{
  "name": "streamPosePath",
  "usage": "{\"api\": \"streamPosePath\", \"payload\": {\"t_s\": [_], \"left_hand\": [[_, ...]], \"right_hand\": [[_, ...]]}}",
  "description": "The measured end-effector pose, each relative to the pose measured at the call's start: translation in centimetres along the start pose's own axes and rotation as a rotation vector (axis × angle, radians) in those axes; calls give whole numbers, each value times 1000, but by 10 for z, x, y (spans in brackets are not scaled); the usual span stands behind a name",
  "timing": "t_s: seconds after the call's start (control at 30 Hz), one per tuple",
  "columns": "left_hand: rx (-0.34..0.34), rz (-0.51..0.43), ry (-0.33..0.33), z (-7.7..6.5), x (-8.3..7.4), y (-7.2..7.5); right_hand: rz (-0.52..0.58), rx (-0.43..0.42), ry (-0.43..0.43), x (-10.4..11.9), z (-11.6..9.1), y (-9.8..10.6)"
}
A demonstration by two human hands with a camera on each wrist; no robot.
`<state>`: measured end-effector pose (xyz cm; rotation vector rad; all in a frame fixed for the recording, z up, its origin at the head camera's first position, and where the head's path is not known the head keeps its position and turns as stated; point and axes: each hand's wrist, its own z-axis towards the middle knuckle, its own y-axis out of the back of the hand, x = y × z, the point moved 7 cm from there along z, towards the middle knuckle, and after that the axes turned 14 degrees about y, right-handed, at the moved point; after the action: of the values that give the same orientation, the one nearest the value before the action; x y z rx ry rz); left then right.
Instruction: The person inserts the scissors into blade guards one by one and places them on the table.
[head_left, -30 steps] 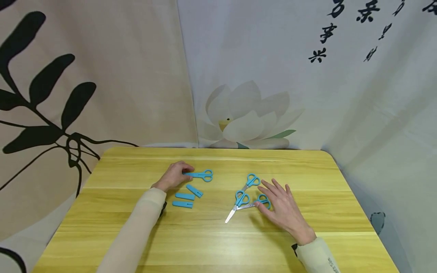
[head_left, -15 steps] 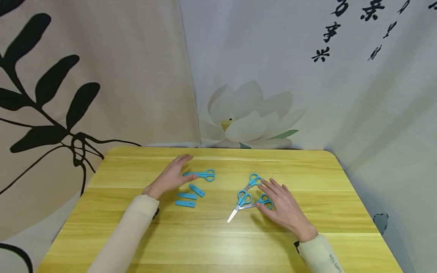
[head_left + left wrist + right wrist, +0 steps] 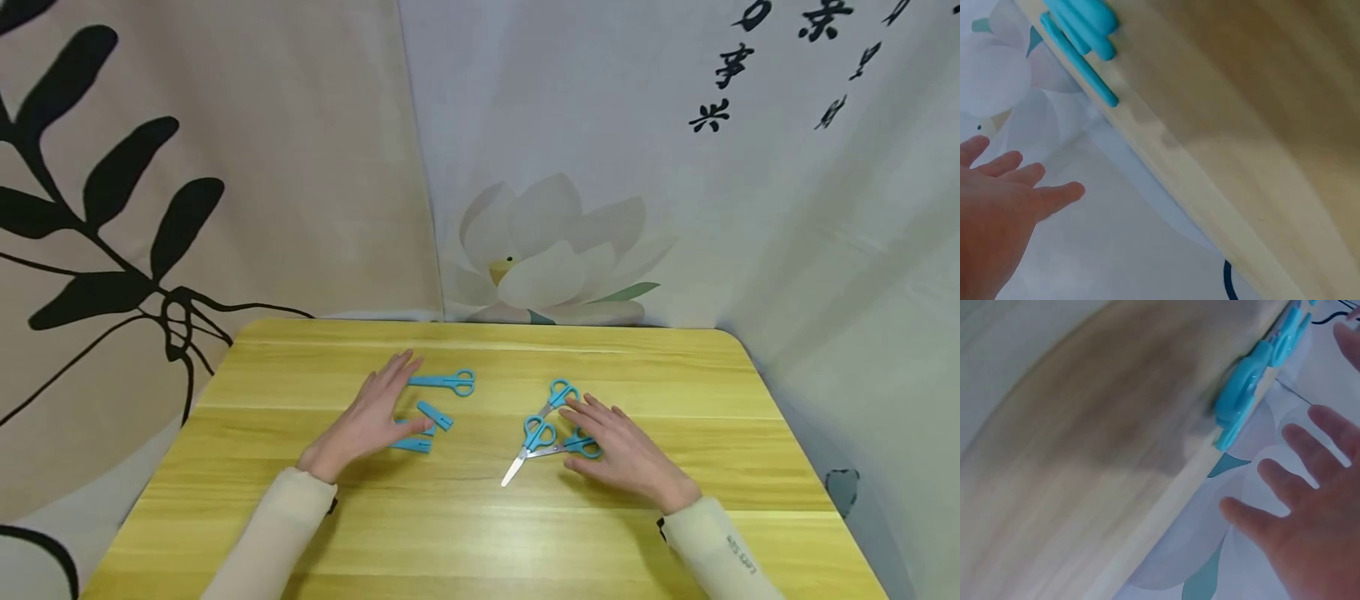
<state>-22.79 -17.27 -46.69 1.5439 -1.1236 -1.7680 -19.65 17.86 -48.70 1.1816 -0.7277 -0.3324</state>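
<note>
My left hand [image 3: 367, 421] hovers over the table's left part with its fingers spread, holding nothing. Beyond its fingers lies a pair of scissors [image 3: 459, 382] with blue handles and a blue sheath over the blades. Nearer are a loose blue blade sheath [image 3: 435, 415] and two more, partly hidden by the thumb; the lower sheath [image 3: 414, 445] shows its right end. My right hand [image 3: 618, 446], fingers extended, is beside three bare-bladed scissors: the far scissors [image 3: 562, 393], the front scissors [image 3: 538, 433] and the right scissors [image 3: 585, 444], whose handles it partly covers. Their blades overlap.
The wooden table [image 3: 450, 542] has rounded far corners. A printed curtain [image 3: 315, 167] with leaves, a lotus and black characters hangs right behind its far edge.
My left hand has let go of the sheathed scissors, lifted off with fingers spreading, and moved back toward the loose sheaths. The right hand has stayed almost in place.
</note>
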Motion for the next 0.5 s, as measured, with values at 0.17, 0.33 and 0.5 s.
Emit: {"api": "streamPosePath", "payload": {"t_s": [0.17,0.33,0.5], "left_hand": [[-15,22,-11,-19,8,-2],[-19,58,-12,-36,15,-3],[-19,70,-13,-49,19,-3]], "right_hand": [[23,60,12,-4,1,-6],[29,104,31,-8,2,-11],[16,110,60,-9,3,-17]]}}
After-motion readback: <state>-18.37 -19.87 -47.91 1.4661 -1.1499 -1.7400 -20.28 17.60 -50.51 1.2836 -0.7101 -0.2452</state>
